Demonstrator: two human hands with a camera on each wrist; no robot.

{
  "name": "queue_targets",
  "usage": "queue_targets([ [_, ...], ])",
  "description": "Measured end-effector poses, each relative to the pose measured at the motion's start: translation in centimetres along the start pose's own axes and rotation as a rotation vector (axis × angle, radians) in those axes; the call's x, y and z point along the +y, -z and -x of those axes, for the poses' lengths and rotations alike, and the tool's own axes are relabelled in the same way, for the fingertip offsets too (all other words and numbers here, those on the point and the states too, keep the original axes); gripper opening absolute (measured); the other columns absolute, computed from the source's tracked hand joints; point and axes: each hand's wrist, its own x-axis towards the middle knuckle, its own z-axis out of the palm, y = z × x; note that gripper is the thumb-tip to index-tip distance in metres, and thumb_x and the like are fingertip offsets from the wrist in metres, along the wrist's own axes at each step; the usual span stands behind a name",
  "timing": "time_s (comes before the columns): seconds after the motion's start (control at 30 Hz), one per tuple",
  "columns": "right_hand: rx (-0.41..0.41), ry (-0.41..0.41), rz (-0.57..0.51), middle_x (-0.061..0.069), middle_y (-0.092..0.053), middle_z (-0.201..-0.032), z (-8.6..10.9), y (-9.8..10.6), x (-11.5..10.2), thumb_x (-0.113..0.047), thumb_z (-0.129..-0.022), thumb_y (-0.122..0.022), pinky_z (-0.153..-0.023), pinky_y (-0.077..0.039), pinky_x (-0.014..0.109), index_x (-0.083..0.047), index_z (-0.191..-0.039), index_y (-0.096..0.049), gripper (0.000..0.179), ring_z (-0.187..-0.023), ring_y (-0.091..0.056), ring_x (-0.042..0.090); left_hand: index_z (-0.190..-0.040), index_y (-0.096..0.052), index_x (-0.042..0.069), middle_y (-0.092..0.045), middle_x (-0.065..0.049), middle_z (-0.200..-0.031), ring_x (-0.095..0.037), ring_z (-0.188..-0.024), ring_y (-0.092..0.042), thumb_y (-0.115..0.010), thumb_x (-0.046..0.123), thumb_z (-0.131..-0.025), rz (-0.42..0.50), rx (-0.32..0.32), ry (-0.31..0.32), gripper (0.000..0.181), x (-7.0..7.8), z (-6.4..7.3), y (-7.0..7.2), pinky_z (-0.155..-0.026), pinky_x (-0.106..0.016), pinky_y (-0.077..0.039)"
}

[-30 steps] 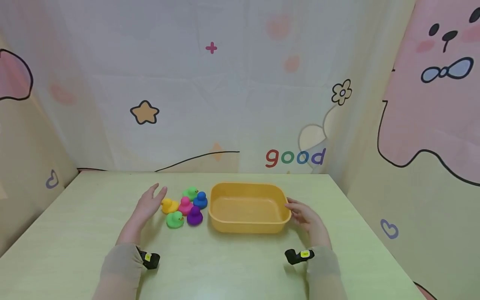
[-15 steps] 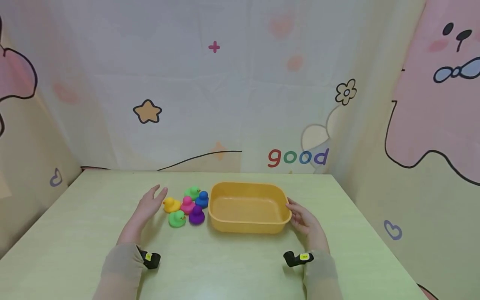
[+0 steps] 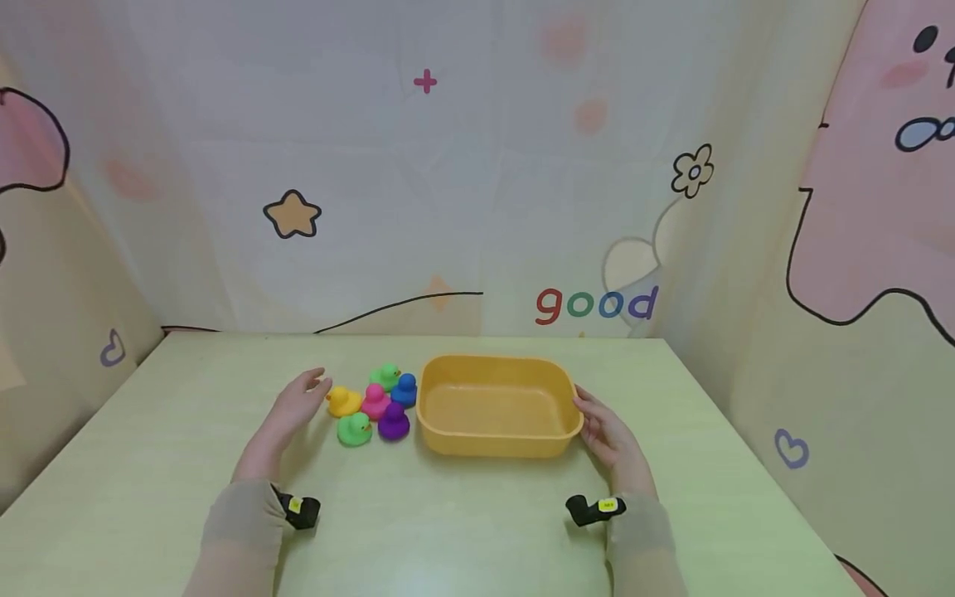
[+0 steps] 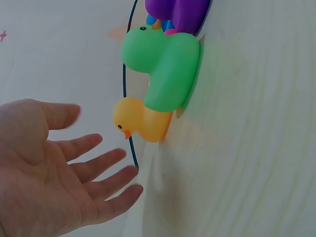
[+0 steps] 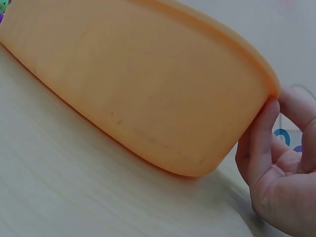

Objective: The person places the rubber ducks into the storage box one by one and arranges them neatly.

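Note:
My left hand (image 3: 298,402) hovers beside the yellow rubber duck (image 3: 344,402), fingers spread and holding nothing; the left wrist view shows its palm and loose fingers (image 4: 106,180) apart from that duck. Around it sit a pink duck (image 3: 375,402), a purple duck (image 3: 393,423), a blue duck (image 3: 404,390), a near green duck (image 3: 354,429) and a far green duck (image 3: 385,377). To their right stands a yellow-orange plastic tub (image 3: 492,446) with nothing in it. My right hand (image 3: 608,427) holds the tub's right end, fingertips at the rim in the right wrist view.
The pale tabletop (image 3: 448,531) runs back to a printed cloth (image 3: 373,182), with more cloth at both sides. A black wrist camera sits on the left cuff (image 3: 301,510), another on the right cuff (image 3: 594,509). The tub stands close beside the blue duck.
My left fingers have drawn slightly closer together near the yellow duck. The right hand keeps its place at the tub. The head view has shifted slightly; the ducks and tub hardly differ.

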Motion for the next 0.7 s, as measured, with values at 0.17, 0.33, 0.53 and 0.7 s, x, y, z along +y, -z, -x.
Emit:
queue_targets([
  [0.17, 0.006, 0.012, 0.031, -0.002, -0.071, -0.098, 0.0, -0.2, -0.1, -0.001, -0.103, -0.039, -0.070, -0.054, 0.013, -0.011, -0.130, -0.043, 0.029, -0.082, -0.069, 0.005, -0.148, -0.024, -0.010, -0.033, -0.037, -0.147, -0.052, -0.135, -0.033, -0.038, 0.006, -0.095, 0.002, -0.040, -0.048, 0.057, -0.5, -0.1, 0.1, -0.112, -0.062, -0.029],
  [0.33, 0.023, -0.003, 0.032, -0.002, -0.070, -0.098, -0.1, -0.4, -0.3, -0.001, -0.103, -0.040, -0.071, -0.055, 0.014, -0.007, -0.146, -0.030, 0.045, -0.082, -0.068, 0.005, -0.146, -0.030, -0.010, -0.034, -0.039, -0.145, -0.053, -0.133, -0.036, -0.048, 0.008, -0.095, -0.010, -0.068, -0.072, 0.058, -1.0, -0.4, -0.2, -0.109, -0.061, -0.034],
  [0.53, 0.037, -0.009, 0.025, -0.001, -0.070, -0.098, -0.2, -0.6, -0.3, -0.001, -0.103, -0.041, -0.071, -0.055, 0.014, -0.006, -0.151, -0.024, 0.052, -0.081, -0.068, 0.006, -0.146, -0.033, -0.006, -0.032, -0.037, -0.146, -0.051, -0.131, -0.039, -0.050, 0.014, -0.099, -0.009, -0.062, -0.070, 0.054, -1.4, -0.7, -0.6, -0.109, -0.060, -0.035],
  [0.7, 0.032, -0.011, 0.031, -0.002, -0.070, -0.099, 0.4, -0.7, -0.3, -0.002, -0.103, -0.041, -0.071, -0.054, 0.013, -0.008, -0.150, -0.026, 0.050, -0.081, -0.068, 0.005, -0.145, -0.036, -0.006, -0.032, -0.038, -0.146, -0.052, -0.129, -0.040, -0.048, 0.009, -0.099, 0.014, -0.092, -0.114, 0.050, -1.5, -0.8, -0.9, -0.110, -0.062, -0.031],
])
